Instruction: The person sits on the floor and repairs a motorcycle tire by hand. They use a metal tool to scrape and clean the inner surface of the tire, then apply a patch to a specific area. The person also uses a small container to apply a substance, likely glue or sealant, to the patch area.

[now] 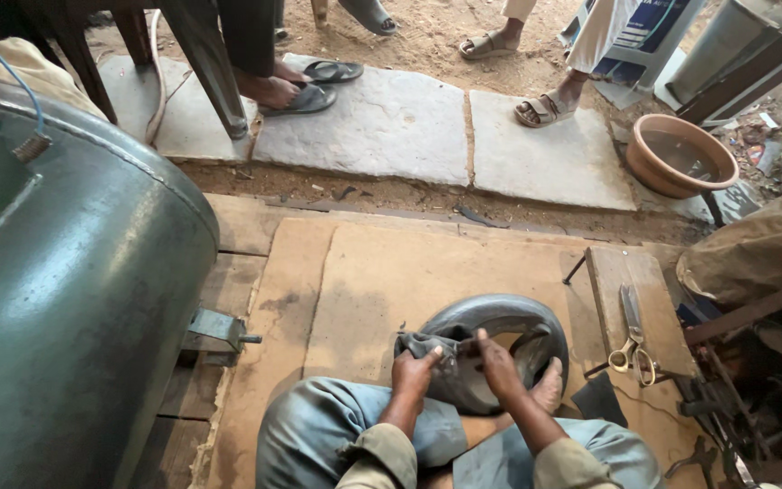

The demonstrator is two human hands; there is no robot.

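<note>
A grey rubber inner tube (509,319) lies coiled on the wooden platform (364,272) in front of my crossed legs. My left hand (412,376) pinches a folded part of the tube at its near left side. My right hand (497,367) grips the same fold from the right, fingers closed on the rubber. My bare foot (548,388) rests against the tube's near right edge.
A large green metal tank (65,290) fills the left side. Scissors (634,337) lie on a wooden plank at the right, beside tools and clutter. A clay-coloured basin (681,156) stands at the far right. Other people's sandalled feet (545,109) stand on stone slabs beyond the platform.
</note>
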